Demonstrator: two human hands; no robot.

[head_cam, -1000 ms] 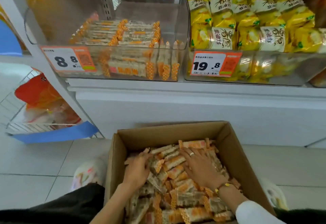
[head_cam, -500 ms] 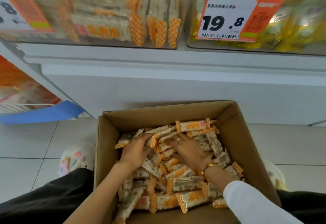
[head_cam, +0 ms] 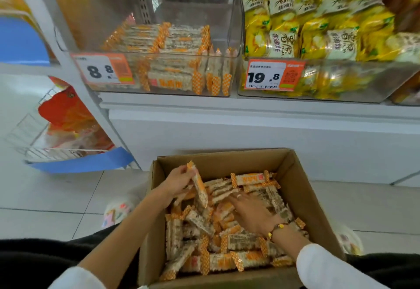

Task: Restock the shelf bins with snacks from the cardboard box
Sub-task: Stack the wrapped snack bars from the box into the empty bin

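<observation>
1. White floor tiles (head_cam: 56, 200) and a white shelf (head_cam: 250, 106) make up the setting, with a cardboard box (head_cam: 302, 188) set on the floor just in front of the shelf base.
2. One snack bar (head_cam: 200, 188), in an orange-and-white wrapper, is pinched by the left hand (head_cam: 178, 181) near its upper end and is held tilted above the heap at the box's far-left corner.
3. The right hand (head_cam: 254, 213) is laid low over the loose snack bars (head_cam: 227, 243) in the middle of the box, fingers stretched forward and spread; blur makes it impossible to tell whether any bar is gripped under it.
4. A bracelet (head_cam: 276, 228) is worn at the right wrist, and white sleeves (head_cam: 329, 268) are seen on both forearms.
5. The box is filled with a jumbled pile of the same bars, lying at all angles.
6. On the shelf above, a clear bin (head_cam: 172, 93) marked with an 8.8 price tag (head_cam: 103, 69) is partly stocked with matching bars, some stacked flat and some stood on end at the front.
7. Just beside it to the right, a second clear bin (head_cam: 363, 97) with a 19.8 price tag (head_cam: 273, 75) is packed with yellow snack bags (head_cam: 318, 29).
8. At the far left, a wire basket (head_cam: 31, 138) with a blue edge is seen holding orange packets (head_cam: 66, 111).
</observation>
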